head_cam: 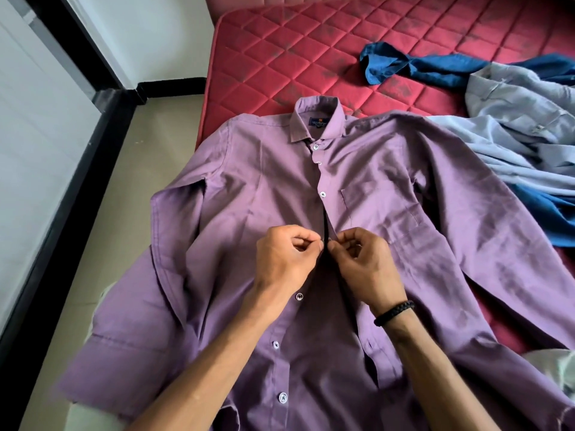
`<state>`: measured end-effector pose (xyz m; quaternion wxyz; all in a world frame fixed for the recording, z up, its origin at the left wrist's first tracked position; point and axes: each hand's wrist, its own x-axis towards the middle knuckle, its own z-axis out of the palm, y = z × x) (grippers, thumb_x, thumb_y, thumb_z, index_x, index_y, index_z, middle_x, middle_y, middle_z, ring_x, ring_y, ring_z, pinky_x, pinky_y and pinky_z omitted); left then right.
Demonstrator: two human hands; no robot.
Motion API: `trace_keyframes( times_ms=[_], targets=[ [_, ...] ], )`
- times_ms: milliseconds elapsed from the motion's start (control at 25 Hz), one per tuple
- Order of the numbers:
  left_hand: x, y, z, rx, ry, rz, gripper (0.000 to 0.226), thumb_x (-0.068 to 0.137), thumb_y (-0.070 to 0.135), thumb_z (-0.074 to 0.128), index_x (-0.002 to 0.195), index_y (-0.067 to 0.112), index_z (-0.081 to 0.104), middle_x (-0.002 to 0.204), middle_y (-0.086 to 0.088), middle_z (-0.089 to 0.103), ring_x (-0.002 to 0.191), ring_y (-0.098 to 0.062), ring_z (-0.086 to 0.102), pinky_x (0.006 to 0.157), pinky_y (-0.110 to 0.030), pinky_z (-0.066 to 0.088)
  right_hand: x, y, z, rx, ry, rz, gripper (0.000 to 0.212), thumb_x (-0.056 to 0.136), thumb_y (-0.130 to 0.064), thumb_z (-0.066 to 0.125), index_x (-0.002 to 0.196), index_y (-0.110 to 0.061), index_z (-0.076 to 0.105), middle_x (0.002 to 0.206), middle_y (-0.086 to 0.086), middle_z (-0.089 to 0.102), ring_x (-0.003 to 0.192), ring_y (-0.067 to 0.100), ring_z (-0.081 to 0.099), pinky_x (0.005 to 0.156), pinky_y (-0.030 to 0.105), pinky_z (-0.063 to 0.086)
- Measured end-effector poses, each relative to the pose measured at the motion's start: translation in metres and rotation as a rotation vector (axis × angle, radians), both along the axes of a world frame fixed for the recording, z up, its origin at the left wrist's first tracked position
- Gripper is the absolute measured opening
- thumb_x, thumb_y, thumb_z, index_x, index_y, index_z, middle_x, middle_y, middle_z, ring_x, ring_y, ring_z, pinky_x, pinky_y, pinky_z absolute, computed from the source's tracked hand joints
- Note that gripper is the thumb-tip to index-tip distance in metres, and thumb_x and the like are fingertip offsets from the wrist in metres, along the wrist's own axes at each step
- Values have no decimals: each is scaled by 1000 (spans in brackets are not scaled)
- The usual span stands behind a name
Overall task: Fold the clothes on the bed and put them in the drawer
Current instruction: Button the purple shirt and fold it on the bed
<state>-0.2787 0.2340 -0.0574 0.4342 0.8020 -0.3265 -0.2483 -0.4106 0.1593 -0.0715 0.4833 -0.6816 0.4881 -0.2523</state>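
Three garments lie on the bed, a red quilted mattress w/ grey smudges, running from the far left corner to the right edge. Your purple shirt is the biggest thing on it: spread front-up across the near left part, collar pointing far, left sleeve draped over the mattress edge toward the floor, right sleeve running to the near right. Chest pocket sits right of the placket. Placket is closed near the collar, gapes open at mid-chest, dark slit showing there.

To the right, a light blue shirt lies crumpled, touching the purple one's right shoulder. A dark blue garment stretches far of it and shows again beneath it at the right edge.

Your left hand has its grip clamped on the left placket edge at mid-chest, thumb & fingers curled, pinching the cloth. Your right hand has its grip pinched on the right placket edge just across the slit; the two hands' fingertips are nearly touching. Black braided band on your right wrist.

White buttons run down the placket: upper button far of your hands, lower button just near your left wrist, more below. Can't tell if a button sits between your fingertips.
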Motion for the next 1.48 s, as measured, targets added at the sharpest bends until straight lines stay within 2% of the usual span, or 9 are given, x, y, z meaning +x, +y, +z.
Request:
trace_keyframes(
  times_ms=[320, 480, 760, 880, 1040, 1120, 1200, 1360, 1480],
  targets=[
    [-3, 1, -9, -31, 40, 25, 9, 84, 18, 79, 90, 23, 83, 83, 15, 77, 77, 10, 69, 75, -9, 52, 5, 10, 3, -57, 2, -15, 9, 86, -17, 79, 80, -21, 76, 62, -7, 69, 54, 3, 61, 56, 21, 49],
    [0, 1, -18, -43, 177, 59, 11, 84, 18, 80, 84, 29, 82, 78, 11, 78, 70, -1, 71, 77, -25, 59, 6, 10, 2, -69, 45, -23, 6, 86, -18, 80, 82, -22, 78, 64, -9, 70, 56, 4, 62, 58, 20, 50],
    [3, 0, -20, -50, 393, 68, 21, 89, 8, 77, 82, 27, 78, 73, 0, 77, 60, -8, 67, 62, -23, 55, 6, 7, -1, 95, -61, -12, 7, 90, -19, 78, 84, -17, 79, 64, -8, 71, 56, 1, 60, 59, 17, 47],
    [5, 1, -17, -49, 449, 66, 19, 90, 7, 76, 84, 25, 77, 75, 0, 77, 63, -9, 67, 63, -22, 56, 6, 4, -4, 280, -162, -19, 24, 99, -25, 68, 82, -9, 77, 61, -2, 64, 54, 6, 51, 54, 19, 44],
    [1, 2, -16, -86, 410, 58, 19, 91, 11, 75, 82, 28, 78, 76, -3, 78, 67, -14, 73, 70, -31, 59, 6, 7, -3, 340, -251, -84, 12, 93, -18, 75, 84, -9, 78, 65, 2, 69, 55, 8, 56, 54, 19, 47],
    [0, 2, -15, -85, 370, 55, 7, 88, 29, 78, 82, 27, 80, 76, 0, 78, 74, -15, 76, 75, -36, 62, 8, 12, -4, 277, -255, -98, 6, 86, -15, 83, 85, -11, 78, 75, 5, 77, 65, 15, 69, 62, 28, 57],
    [1, 3, -15, -37, 294, 36, 20, 77, 49, 82, 83, 30, 81, 76, 6, 78, 77, -10, 77, 79, -36, 63, 10, 16, -8, 177, -183, -111, 9, 82, -17, 86, 82, -15, 77, 73, 4, 77, 70, 21, 74, 69, 37, 61],
    [1, 5, -17, -84, 260, 66, 6, 79, 34, 80, 83, 36, 76, 77, 7, 78, 72, -12, 76, 77, -43, 64, 12, 19, -5, 76, -100, -107, 11, 79, -21, 89, 79, -19, 77, 69, -5, 76, 67, 13, 73, 68, 31, 61],
    [0, 5, -19, -98, 175, 79, 13, 82, 26, 75, 95, 29, 75, 78, 8, 78, 72, -9, 74, 77, -39, 62, 10, 15, -3, 111, -87, -38, 11, 78, -22, 90, 78, -20, 79, 70, -5, 76, 64, 9, 71, 65, 27, 58]
  ],
)
